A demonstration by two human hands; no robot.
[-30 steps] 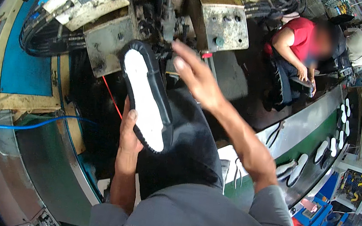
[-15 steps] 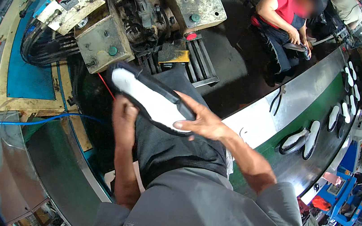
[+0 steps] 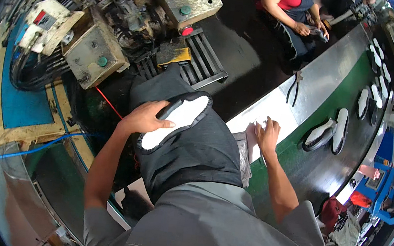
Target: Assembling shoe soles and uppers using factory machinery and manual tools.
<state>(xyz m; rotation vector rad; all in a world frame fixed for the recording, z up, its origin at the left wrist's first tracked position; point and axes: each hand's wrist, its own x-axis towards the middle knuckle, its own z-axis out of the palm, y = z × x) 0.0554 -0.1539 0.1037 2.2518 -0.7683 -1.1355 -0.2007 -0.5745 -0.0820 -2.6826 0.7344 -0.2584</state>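
Observation:
My left hand grips a black shoe upper by its edge, thumb on the white sole side. The white bottom faces up, and the dark rim around it looks gathered. It rests over my lap, on the dark apron. My right hand is over the white sheet on the metal bench, its fingers drawn together. Whatever they may hold is too small to make out. Pliers with dark handles lie just beyond that hand.
On the green and metal bench surface stand a pair of white-bottomed shoes and, farther off, several more. An oily machine with a control box rises ahead on the left. A blue hose crosses at left. A co-worker's hands hold a shoe.
My right hand has let go of the shoe and moved right to the white sheet. The shoe, now in my left hand alone, has turned and come nearer my lap.

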